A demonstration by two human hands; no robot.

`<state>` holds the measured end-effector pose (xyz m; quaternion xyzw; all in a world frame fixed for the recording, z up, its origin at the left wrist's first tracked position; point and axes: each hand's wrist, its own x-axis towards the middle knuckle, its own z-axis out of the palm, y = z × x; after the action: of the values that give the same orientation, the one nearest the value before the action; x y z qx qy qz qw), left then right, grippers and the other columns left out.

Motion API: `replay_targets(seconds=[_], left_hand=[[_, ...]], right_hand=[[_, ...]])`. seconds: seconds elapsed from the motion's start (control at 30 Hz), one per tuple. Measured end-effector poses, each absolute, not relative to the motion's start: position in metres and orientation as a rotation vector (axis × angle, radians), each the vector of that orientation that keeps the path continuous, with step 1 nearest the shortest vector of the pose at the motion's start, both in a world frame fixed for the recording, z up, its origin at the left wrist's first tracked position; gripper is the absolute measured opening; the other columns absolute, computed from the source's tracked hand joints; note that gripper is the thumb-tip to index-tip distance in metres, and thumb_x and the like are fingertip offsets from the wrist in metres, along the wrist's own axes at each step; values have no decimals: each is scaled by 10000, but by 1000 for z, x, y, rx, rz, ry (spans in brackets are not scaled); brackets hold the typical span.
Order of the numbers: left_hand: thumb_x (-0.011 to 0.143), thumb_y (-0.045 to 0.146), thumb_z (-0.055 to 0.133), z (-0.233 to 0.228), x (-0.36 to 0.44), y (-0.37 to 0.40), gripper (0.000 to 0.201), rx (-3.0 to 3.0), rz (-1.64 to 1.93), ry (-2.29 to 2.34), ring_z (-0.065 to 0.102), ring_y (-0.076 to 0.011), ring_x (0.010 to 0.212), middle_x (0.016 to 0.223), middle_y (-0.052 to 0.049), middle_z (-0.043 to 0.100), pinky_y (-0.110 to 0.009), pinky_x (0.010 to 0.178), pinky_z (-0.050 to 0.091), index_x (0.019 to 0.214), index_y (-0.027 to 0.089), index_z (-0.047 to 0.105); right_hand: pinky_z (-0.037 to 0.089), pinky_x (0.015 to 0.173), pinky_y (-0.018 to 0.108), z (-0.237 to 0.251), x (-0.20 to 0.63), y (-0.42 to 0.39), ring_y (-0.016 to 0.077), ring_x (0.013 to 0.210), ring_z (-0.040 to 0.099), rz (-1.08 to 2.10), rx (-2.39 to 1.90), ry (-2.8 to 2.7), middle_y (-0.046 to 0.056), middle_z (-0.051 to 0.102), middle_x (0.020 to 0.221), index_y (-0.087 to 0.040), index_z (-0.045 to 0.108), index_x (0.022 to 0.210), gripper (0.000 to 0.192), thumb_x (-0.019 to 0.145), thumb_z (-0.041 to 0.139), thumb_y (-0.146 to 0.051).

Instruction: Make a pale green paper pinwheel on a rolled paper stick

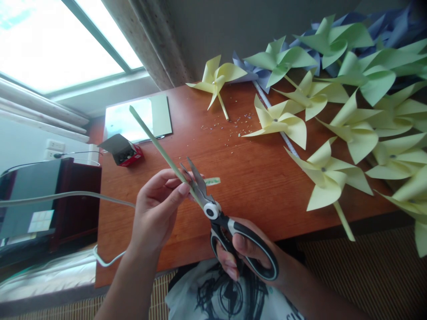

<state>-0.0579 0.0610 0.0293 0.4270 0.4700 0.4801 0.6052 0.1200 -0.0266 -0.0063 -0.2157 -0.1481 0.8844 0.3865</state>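
Two hands busy: my left hand (156,204) pinches the green paper stick (156,144). My right hand (240,253) grips scissors (213,209), blades around it.

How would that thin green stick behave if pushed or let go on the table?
Probably light: the left hand holds the green stick by fingertips alone. It looks fairly stiff, since its long free end stays straight. Being thin and apparently round, it would likely roll on the table. The scissors in the right hand suggest it cuts easily, so possibly crushable.
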Motion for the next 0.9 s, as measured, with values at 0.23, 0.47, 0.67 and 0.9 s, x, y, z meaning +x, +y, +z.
replay_targets(seconds=[0.23, 0.47, 0.67, 0.9], left_hand=[[854, 170, 754, 30, -60, 61, 115, 994, 1078, 1062, 721, -150, 810, 908, -32, 776, -203, 694, 574, 954, 220, 777], [828, 184, 788, 34, -61, 61, 128, 997, 1057, 1104, 674, -86, 679, 877, -12, 778, -151, 653, 568, 949, 224, 797], [819, 180, 795, 33, -62, 61, 124, 984, 1064, 1104, 677, -87, 700, 875, -8, 776, -149, 669, 576, 934, 226, 803], [819, 165, 788, 31, -63, 63, 128, 957, 1076, 1044, 703, -112, 769, 879, 1, 758, -167, 688, 596, 924, 234, 809]], right_hand=[[398, 483, 186, -4, 121, -27, 75, 509, 486, 2262, -568, -372, -23, 531, 645, -173, 537, 858, 500, 790, 760, -616], [394, 471, 181, -4, 120, -26, 67, 492, 488, 2249, -560, -380, -27, 533, 633, -166, 530, 835, 509, 773, 781, -604], [390, 470, 188, -5, 120, -26, 72, 495, 492, 2253, -561, -379, -29, 533, 636, -168, 532, 843, 506, 774, 781, -603], [393, 474, 179, -3, 122, -27, 68, 502, 480, 2260, -517, -356, -30, 519, 642, -164, 544, 886, 475, 821, 743, -590]])
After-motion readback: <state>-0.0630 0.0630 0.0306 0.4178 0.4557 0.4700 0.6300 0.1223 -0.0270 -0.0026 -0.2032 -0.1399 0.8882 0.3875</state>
